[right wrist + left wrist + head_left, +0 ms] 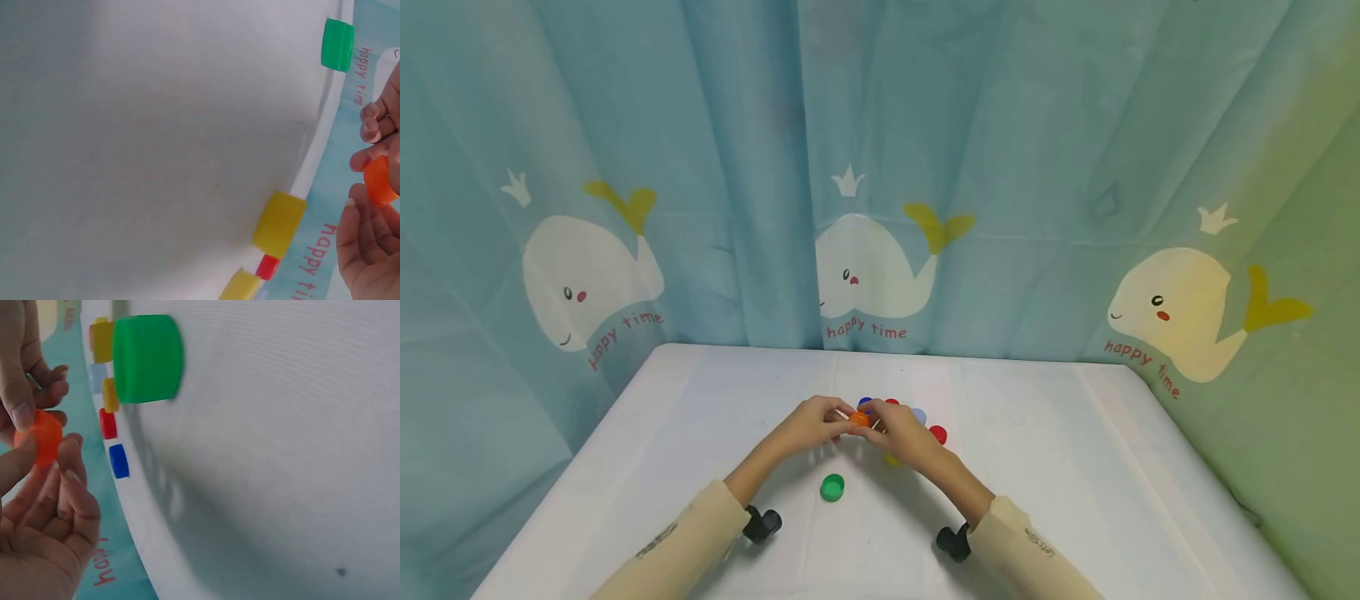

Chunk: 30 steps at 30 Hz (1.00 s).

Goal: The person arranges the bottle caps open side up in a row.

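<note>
While the left hand (809,422) pinches an orange cap (859,419), the right hand (906,432) does too.

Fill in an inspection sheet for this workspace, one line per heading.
Surface: white table, with a small dark spot in the left wrist view.
Job's things: orange piece held up off the table; green piece apart, nearer the person; blue piece, red pieces, light blue piece and yellow pieces loose on the table.
Clutter: nothing seen besides these pieces.
Grippers: left hand and right hand both hold the orange piece with their fingers.
Cables: thin dark line beside the table's right edge; cannot tell whether it is one.
Surroundings: blue curtain with whales and "happy time" lettering.
</note>
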Each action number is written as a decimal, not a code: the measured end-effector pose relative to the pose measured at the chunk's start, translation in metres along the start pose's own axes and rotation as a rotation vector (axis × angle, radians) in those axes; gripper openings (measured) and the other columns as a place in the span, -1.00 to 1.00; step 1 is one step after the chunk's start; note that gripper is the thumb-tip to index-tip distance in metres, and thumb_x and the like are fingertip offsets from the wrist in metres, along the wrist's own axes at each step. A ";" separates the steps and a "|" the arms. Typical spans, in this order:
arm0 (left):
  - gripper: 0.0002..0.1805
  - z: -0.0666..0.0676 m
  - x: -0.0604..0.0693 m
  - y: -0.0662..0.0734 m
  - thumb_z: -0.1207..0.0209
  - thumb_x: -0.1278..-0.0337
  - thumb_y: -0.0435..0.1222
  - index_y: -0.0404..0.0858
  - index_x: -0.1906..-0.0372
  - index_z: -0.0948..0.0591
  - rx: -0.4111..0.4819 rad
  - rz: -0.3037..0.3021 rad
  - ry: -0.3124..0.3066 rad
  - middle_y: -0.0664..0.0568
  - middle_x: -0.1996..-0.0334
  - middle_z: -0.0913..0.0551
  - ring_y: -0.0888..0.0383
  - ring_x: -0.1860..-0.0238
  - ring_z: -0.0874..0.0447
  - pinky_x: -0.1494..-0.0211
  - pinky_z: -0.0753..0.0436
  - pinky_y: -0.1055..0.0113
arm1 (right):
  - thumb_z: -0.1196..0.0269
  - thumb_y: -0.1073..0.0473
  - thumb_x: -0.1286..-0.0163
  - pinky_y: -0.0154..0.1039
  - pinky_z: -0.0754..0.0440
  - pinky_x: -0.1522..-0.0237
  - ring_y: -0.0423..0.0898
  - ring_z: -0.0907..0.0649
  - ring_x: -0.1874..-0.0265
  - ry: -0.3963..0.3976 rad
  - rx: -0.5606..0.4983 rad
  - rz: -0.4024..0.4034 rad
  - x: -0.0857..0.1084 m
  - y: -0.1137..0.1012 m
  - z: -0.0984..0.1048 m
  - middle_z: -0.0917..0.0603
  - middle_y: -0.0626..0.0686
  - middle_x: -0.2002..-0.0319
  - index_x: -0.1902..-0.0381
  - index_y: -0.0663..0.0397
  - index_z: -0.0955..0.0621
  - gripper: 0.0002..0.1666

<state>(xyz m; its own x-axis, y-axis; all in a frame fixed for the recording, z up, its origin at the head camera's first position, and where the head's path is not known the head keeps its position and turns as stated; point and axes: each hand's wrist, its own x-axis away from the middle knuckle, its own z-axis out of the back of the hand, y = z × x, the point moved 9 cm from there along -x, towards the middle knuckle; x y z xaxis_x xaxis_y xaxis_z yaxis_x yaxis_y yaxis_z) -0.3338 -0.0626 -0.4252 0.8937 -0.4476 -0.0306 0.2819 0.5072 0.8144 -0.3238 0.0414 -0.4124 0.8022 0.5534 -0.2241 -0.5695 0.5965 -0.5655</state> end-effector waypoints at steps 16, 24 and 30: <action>-0.79 -0.010 0.006 0.011 -0.16 -0.25 -0.16 -0.23 0.23 -0.61 0.010 -0.039 -0.030 -0.08 0.36 -0.68 -0.01 0.42 -0.62 0.42 -0.49 0.27 | -0.34 0.17 -0.23 -0.46 -0.57 0.37 -0.25 -0.61 0.47 0.004 -0.035 -0.015 0.012 0.008 0.006 -0.66 -0.07 0.40 0.25 0.14 -0.57 -0.79; -0.79 -0.009 0.005 0.018 -0.16 -0.24 -0.13 -0.21 0.27 -0.57 0.029 -0.063 0.009 -0.01 0.33 -0.66 0.04 0.39 -0.59 0.35 -0.53 0.30 | -0.33 0.20 -0.23 -0.43 -0.59 0.36 -0.25 -0.64 0.41 -0.002 -0.080 0.004 0.014 0.001 0.017 -0.67 -0.05 0.34 0.23 0.11 -0.57 -0.81; -0.84 -0.006 0.010 0.021 -0.21 -0.19 -0.13 -0.14 0.31 -0.59 -0.035 -0.085 0.054 0.18 0.34 -0.60 0.18 0.33 -0.52 0.24 -0.55 0.31 | -0.32 0.20 -0.24 -0.44 -0.59 0.29 -0.22 -0.66 0.35 -0.053 -0.118 0.044 0.018 -0.002 0.016 -0.67 -0.04 0.25 0.18 0.12 -0.59 -0.79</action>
<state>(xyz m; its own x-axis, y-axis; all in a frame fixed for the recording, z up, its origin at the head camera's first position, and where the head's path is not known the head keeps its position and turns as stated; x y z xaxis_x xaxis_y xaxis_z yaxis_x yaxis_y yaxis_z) -0.3169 -0.0521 -0.4120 0.8835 -0.4498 -0.1306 0.3685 0.4954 0.7866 -0.3116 0.0593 -0.4029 0.7641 0.6099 -0.2102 -0.5768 0.5001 -0.6458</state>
